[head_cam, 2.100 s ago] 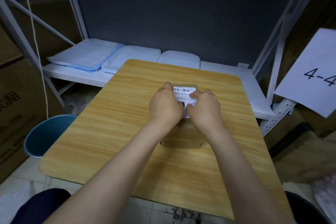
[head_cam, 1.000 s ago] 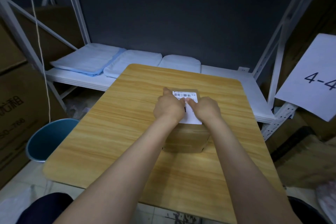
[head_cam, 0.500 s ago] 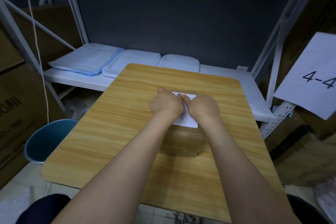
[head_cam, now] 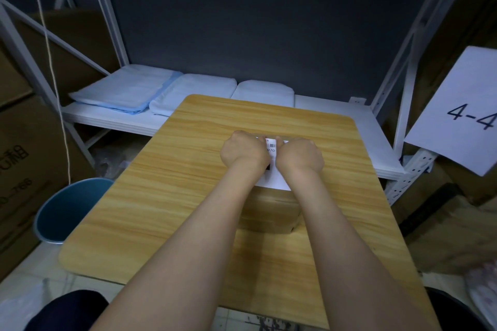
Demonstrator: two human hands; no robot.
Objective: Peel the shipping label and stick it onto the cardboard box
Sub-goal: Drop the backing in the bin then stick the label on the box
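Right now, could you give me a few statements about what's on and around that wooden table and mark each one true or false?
1. Both hands, left hand and right hand, rest on the shipping label. True.
2. The label lies on the bare table. False: it lies on top of the cardboard box.
3. A blue bin stands on the floor left of the table. True.
4. The paper sign at right reads 2-1. False: it reads 4-4.
5. The shelf behind the table holds folded pale cloths. True.
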